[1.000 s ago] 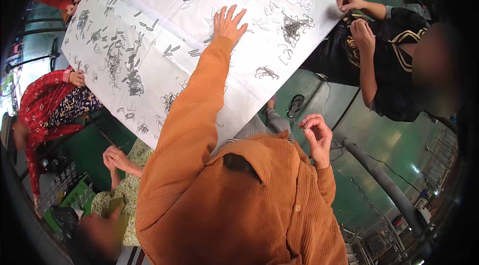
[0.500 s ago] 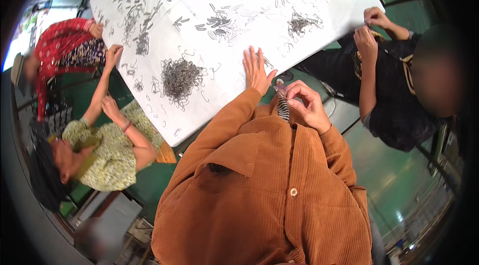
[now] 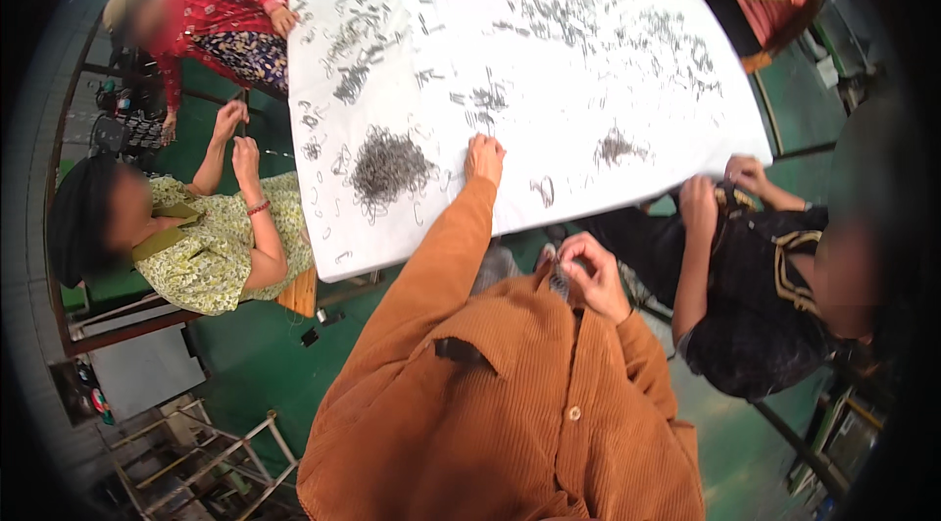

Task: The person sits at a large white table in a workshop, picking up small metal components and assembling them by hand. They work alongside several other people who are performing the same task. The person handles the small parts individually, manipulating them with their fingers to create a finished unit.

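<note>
My left hand (image 3: pixel 483 159) reaches over the white tabletop (image 3: pixel 549 153), its fingers curled and the tips turned down out of sight. Just beyond it lies a small cluster of dark, narrow metal pieces (image 3: pixel 481 98). A dense heap of dark bent-wire hooks (image 3: pixel 392 166) sits to its left, with single hooks strewn around. A few hooks (image 3: pixel 542 191) lie to its right, near the table's front edge. Below that edge, in front of my body, my right hand (image 3: pixel 595 276) is closed, thumb and fingertips together. Whatever it holds is too small to make out.
Another small heap of hooks (image 3: pixel 618 147) lies at the right, and more metal pieces are scattered across the far side. Co-workers sit at the left, one in a yellow-green patterned top (image 3: pixel 211 242), one in red (image 3: pixel 221 6). A person in black (image 3: pixel 745 296) sits close at the right.
My left hand was flat with fingers spread near the front edge; now it is curled and farther forward and left. The right hand stays at my front. The view has shifted, showing more table.
</note>
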